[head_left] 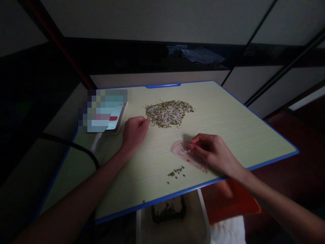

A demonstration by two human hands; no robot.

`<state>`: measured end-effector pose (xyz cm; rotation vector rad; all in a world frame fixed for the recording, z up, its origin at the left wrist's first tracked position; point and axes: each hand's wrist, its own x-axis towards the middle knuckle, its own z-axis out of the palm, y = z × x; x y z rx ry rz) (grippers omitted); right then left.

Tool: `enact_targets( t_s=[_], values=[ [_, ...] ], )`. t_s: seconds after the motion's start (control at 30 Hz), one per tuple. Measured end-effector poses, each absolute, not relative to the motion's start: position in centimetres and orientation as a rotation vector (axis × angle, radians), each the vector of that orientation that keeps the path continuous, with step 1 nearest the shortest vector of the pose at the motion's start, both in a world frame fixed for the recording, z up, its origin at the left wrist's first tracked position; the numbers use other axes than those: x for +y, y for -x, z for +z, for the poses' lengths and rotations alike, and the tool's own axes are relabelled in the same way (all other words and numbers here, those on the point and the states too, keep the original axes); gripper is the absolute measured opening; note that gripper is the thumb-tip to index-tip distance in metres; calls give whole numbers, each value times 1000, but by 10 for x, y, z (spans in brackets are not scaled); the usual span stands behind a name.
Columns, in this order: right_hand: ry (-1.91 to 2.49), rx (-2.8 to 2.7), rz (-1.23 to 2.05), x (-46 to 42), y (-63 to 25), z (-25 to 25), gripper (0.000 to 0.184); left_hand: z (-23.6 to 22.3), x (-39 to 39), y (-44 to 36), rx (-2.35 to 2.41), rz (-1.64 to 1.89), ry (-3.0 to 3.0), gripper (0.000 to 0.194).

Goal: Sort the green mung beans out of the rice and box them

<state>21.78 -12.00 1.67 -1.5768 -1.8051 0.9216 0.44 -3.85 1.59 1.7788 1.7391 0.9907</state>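
Observation:
My right hand [212, 149] is closed on a clear plastic protractor [181, 152] with pink markings, held low over the front part of the board. The thumb and fingers pinch its upper right part and hide some of it. Just in front of the protractor lies a small group of green beans [175, 173], like mung beans. My left hand [135, 132] rests in a loose fist on the board, with nothing visible in it. Its thumb side is at the near left edge of a larger pile [167, 113] of green beans mixed with pale pinkish grains.
The pale tabletop [228, 112] has a blue rim. A phone or tablet [115, 118], partly blurred, stands at the left with a white cable plug [95, 142]. Below the front edge is a pale bin [200, 210] with dark bits inside. Cabinet panels [152, 20] rise behind.

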Motion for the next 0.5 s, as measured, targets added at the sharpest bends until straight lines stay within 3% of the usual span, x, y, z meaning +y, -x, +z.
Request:
enact_targets(
  t_s=[0.5],
  values=[
    [1544, -1940, 1028, -130, -192, 22, 13, 17, -40, -5, 1743, 991, -1785, 36]
  ],
)
